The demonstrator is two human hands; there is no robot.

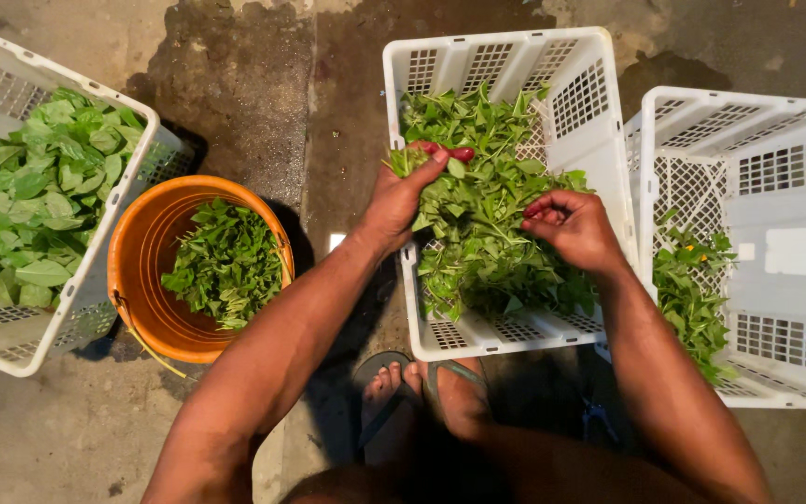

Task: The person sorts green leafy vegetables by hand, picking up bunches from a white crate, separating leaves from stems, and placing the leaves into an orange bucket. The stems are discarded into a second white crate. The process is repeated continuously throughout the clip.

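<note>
Left hand fingers pinch leafy sprig over middle crate of greens; right hand fingers curled shut.

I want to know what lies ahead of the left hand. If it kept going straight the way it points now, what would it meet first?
The left hand, gripping a leafy sprig, points up-right over the middle crate. It would probably meet the heaped greens first, then the crate's far wall; height is unclear.

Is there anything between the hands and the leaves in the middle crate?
Nothing visible. The left hand already grips a bunch of leaves above the middle crate. The right hand rests curled on the leaf pile inside it, touching the stems. The crate has no lid or cover.
</note>
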